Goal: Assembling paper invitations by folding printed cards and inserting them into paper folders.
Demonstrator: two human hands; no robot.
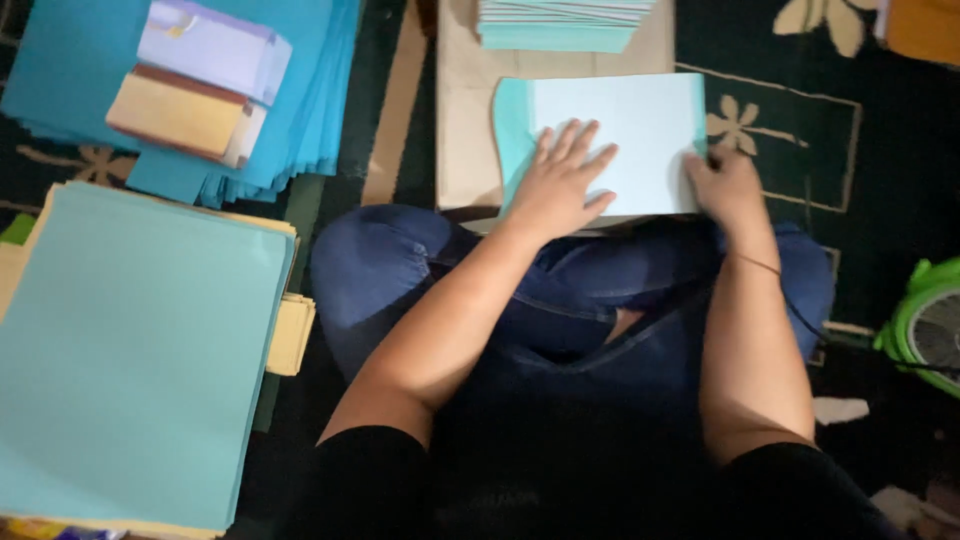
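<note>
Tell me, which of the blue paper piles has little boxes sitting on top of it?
The darker blue paper pile at top left: a pale lilac box and a tan box rest on it. The other piles carry nothing.

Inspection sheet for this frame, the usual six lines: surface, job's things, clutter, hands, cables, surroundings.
Surface: tan board lying on a dark floral rug.
Job's things: pale sheet over a teal sheet; folded teal stack beyond.
Clutter: large teal paper pile, blue paper pile, two small boxes.
Hands: left hand flat on the pale sheet, fingers spread; right hand at its right edge, grip unclear.
Cables: thin dark cord by the right knee.
Surroundings: green fan at right; person seated cross-legged in jeans.
</note>
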